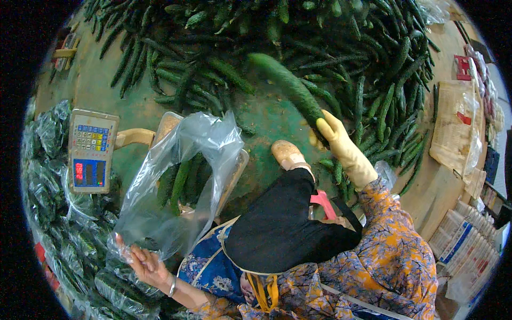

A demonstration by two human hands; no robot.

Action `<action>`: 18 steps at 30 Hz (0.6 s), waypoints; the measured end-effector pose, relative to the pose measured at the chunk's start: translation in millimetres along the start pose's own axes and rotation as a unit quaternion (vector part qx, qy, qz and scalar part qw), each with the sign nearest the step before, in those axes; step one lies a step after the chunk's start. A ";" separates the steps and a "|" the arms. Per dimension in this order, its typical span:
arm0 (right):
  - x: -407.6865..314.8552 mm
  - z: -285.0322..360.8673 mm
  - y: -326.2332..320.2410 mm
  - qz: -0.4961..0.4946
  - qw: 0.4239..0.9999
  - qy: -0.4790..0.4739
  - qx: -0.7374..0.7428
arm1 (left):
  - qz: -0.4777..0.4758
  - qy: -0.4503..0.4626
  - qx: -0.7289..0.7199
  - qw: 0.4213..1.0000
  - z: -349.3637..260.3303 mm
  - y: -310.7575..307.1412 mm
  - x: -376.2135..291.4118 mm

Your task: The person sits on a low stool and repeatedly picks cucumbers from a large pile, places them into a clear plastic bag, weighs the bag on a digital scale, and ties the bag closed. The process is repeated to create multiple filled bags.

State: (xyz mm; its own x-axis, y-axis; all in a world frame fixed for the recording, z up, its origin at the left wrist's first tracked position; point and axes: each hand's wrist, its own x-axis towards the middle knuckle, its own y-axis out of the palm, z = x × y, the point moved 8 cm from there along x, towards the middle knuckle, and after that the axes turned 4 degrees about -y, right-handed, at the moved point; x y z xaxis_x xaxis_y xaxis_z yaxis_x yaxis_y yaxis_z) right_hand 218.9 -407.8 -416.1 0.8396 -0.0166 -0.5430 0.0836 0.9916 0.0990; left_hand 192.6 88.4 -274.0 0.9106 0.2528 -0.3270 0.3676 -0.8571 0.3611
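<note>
My right hand [330, 132], in a cream rubber glove, grips the near end of a long green cucumber [286, 84]; its far end is blurred. My bare left hand [146, 262], with a bracelet at the wrist, holds the near edge of a clear plastic bag [140, 204]. Several cucumbers [182, 180] lie inside the bag, which rests over the pan of a weighing scale [241, 164]. To the left of the pan stands the scale's display and keypad unit [94, 152], its red digits lit.
A large heap of loose cucumbers [320, 64] spreads ahead and to the right. Filled plastic bags of cucumbers [80, 248] are piled at the left. A cream plastic crate [452, 128] and stacked white crates [468, 240] stand at the right. My shoe [287, 153] is on the green floor.
</note>
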 end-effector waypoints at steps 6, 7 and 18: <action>-26.3 122.3 212.4 0.365 0.777 -0.304 -0.414 | 0.119 -0.048 -0.135 0.983 2.4 -14.2 -5.9; -23.6 111.8 245.7 0.384 0.745 -0.314 -0.446 | 0.140 -0.051 -0.171 0.974 0.3 -14.3 -6.9; 22.5 91.6 139.9 0.072 0.963 -0.257 -0.048 | 0.052 0.013 -0.225 0.973 -14.3 -42.8 -4.5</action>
State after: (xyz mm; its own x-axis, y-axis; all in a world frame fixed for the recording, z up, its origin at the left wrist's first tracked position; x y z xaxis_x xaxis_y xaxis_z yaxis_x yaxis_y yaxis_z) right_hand 298.6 -281.2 -338.2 0.9955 0.0847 -0.0431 -0.0824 0.9952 0.0520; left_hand 175.4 130.4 -275.5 0.9497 0.1916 -0.2477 0.3131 -0.5975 0.7382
